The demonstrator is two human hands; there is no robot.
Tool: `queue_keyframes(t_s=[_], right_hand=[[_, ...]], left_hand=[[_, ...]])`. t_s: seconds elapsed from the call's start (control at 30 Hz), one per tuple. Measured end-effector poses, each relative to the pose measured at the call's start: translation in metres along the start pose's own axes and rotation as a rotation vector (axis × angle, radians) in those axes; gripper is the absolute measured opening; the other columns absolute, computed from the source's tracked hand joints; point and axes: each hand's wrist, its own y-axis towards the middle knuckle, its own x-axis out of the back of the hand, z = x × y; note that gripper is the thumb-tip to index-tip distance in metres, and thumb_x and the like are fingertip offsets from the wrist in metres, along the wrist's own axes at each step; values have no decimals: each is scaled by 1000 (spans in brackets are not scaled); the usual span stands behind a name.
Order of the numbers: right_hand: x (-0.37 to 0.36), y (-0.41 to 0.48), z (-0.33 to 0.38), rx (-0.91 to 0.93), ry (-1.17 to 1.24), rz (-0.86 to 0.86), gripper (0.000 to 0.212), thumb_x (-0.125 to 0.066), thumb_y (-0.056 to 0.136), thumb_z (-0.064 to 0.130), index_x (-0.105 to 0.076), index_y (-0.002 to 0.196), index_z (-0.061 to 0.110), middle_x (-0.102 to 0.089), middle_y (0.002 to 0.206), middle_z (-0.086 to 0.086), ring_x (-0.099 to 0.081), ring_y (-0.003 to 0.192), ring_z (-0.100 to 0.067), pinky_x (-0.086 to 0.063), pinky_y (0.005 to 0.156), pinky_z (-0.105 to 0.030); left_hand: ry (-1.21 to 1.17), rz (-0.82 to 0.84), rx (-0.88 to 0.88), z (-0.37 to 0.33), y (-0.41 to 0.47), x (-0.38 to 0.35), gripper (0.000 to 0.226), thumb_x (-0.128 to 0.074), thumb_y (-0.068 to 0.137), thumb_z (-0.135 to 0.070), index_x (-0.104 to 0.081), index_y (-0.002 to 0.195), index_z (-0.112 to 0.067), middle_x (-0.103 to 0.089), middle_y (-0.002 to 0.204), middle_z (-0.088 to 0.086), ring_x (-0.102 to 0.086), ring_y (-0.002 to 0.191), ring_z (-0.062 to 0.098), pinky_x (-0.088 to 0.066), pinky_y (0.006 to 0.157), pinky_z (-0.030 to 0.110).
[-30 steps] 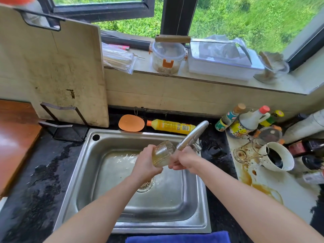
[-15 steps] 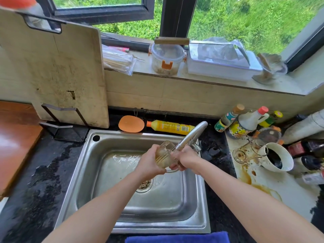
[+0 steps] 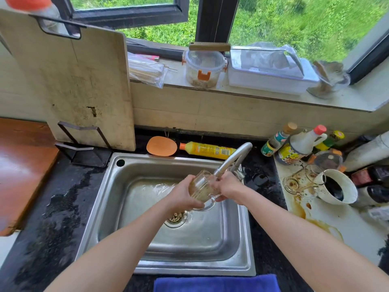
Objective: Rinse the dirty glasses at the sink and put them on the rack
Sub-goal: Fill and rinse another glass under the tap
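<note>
Over the steel sink [image 3: 147, 260] I hold a clear ribbed glass mug [image 3: 200, 187], stained brownish, tilted with its mouth toward the faucet [image 3: 233, 159]. My left hand [image 3: 182, 196] wraps its base and side. My right hand [image 3: 228, 185] grips it at the rim end, just under the spout. Water spreads across the sink floor around the drain [image 3: 175, 219]. A second dirty glass mug [image 3: 299, 182] lies on its side on the stained white board [image 3: 336, 224] to the right. A black metal rack [image 3: 84, 152] stands left of the sink and holds a cutting board [image 3: 73, 85].
A white cup with dark residue [image 3: 339, 186] sits beside the lying mug. Sauce bottles [image 3: 294, 144] crowd the back right corner. A yellow detergent bottle [image 3: 208, 149] and an orange scrubber [image 3: 161, 146] lie behind the sink. A blue towel [image 3: 216, 283] lies at the front edge.
The mug has dropped slightly and tilted further under the spout. Both hands stay on it and have shifted a little around it. More water now runs over the sink floor.
</note>
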Motion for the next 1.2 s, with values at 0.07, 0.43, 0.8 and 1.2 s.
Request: queue_keyframes(t_s=[0.07, 0.43, 0.8, 1.2], right_hand=[[1, -1, 4, 29, 61, -5, 12, -61, 97, 19, -63, 93, 8, -70, 95, -11, -69, 80, -23, -61, 59, -29], [-4, 1, -2, -125, 87, -49, 23, -53, 101, 10, -65, 103, -10, -74, 79, -20, -72, 61, -23, -57, 50, -25], [10, -7, 6, 25, 42, 3, 8, -67, 93, 8, -64, 88, 2, -71, 84, -15, -69, 62, -21, -58, 53, -27], [10, -15, 2, -60, -84, 31, 12, -61, 96, 11, -64, 101, 0, -74, 86, -14, -74, 73, -25, -59, 58, -29]], left_hand=[[-24, 42, 7, -1, -1, 3, 69, -77, 69, -3, -45, 127, -22, -61, 106, 6, -66, 93, 21, -60, 73, 37], [133, -129, -3, 0, -7, 0, 66, -65, 85, -15, -36, 145, -19, -55, 130, 3, -57, 109, 18, -52, 88, 33], [-233, -170, 149, 0, 2, 13, 25, -47, 90, 3, -66, 104, -3, -65, 96, 10, -66, 87, 26, -60, 69, 48], [-10, -129, -27, 15, 7, -12, 79, -83, 62, -4, -43, 125, -29, -58, 115, 2, -62, 97, 16, -58, 77, 32]])
